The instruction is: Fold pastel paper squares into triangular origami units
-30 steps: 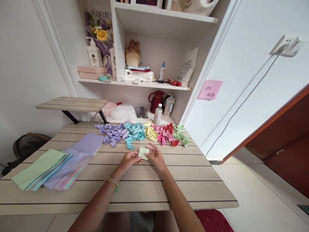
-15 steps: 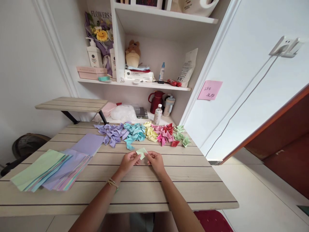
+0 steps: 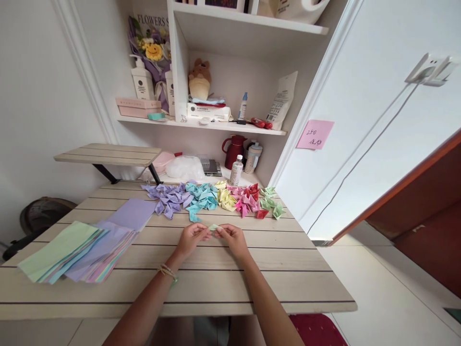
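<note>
A small pale green folded paper [image 3: 213, 227] is pinched between both my hands just above the wooden table [image 3: 201, 283]. My left hand [image 3: 192, 238] grips its left end with closed fingers, and my right hand [image 3: 232, 238] grips its right end the same way. Beyond my hands lies a row of folded paper shapes: purple [image 3: 167, 198], blue [image 3: 201, 196], yellow [image 3: 225, 197], pink and red [image 3: 248, 201], and green [image 3: 272, 202]. A fanned stack of pastel paper sheets [image 3: 82, 245] lies on the table to my left.
Shelves [image 3: 201, 126] at the back hold bottles, a plush toy, boxes and a flower bouquet. A red kettle [image 3: 235, 150] and a small bottle [image 3: 236, 170] stand behind the table. A raised side shelf [image 3: 108, 154] sits left. A door stands at right.
The green paper has been folded smaller: it was a flat square a second ago and is now a narrow strip pinched between both hands.
</note>
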{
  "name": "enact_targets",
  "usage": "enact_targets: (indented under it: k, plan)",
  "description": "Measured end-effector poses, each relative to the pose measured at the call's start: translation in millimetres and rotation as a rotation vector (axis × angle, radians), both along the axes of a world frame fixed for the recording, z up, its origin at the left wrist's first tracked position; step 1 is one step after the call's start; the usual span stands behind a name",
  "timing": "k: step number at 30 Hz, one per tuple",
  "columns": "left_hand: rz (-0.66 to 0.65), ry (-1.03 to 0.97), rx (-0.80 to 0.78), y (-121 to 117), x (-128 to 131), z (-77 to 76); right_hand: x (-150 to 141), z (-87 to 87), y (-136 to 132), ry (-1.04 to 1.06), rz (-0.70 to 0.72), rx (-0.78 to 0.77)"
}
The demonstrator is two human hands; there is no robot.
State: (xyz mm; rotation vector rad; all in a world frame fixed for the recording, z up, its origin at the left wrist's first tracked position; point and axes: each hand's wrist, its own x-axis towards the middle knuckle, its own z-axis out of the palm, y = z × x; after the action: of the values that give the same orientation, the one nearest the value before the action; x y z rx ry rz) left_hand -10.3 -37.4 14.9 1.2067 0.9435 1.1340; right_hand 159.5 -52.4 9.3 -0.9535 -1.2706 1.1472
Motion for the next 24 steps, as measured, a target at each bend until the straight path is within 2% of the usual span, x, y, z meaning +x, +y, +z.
enact_targets:
  k: [11,16,19,22,24]
  plan:
    - [0.062,-0.097,-0.09,-1.8,5.5,-2.2,-1.3,-3.9,0.7,-0.053,-0.041,0.054]
    - [0.106,-0.092,-0.065,-0.1,5.3,-3.9,-5.3,-2.4,-0.3,-0.008,-0.071,0.039]
    - [0.053,-0.073,-0.07,0.4,5.5,-4.1,-6.2,-4.0,0.2,0.011,-0.068,0.058]
    - [-0.038,-0.018,-0.085,0.0,6.1,-5.1,-4.2,-7.3,1.4,-0.087,-0.043,0.073]
    - [-0.047,0.016,-0.088,-0.2,5.8,-6.5,-2.1,-8.6,1.8,-0.172,-0.011,0.07]
